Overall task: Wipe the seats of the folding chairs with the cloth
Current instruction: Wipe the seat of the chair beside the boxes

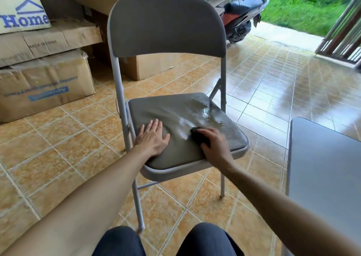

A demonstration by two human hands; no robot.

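We see a grey folding chair with a padded seat and backrest on a pale metal frame (168,27) standing unfolded on the orange-tan tiled floor (58,154). Its grey padded seat (175,150) faces us, with a wet shiny patch (203,109) across the rear right part and streaks running toward the middle. Our left hand (151,138) lies flat on the front left part of the seat, fingers straight and together, thumb spread out, pressing the cushion so it wrinkles; it holds nothing. Our right hand (214,145) sits on the front right part of the seat with fingers curled over a small dark wadded cloth (198,135), gripping it against the cushion; only the cloth's left edge shows past the fingers. The two hands are apart, cloth between them. At right edge we note the grey flat surface of a second chair or panel (324,158), cannot tell which. Behind the chair to the left, stacked brown cardboard boxes (45,83), one with blue "Home" print on top. Back right, a black and red scooter (238,15) parked near green grass (304,7). Our dark trouser knees (205,242) show at the bottom
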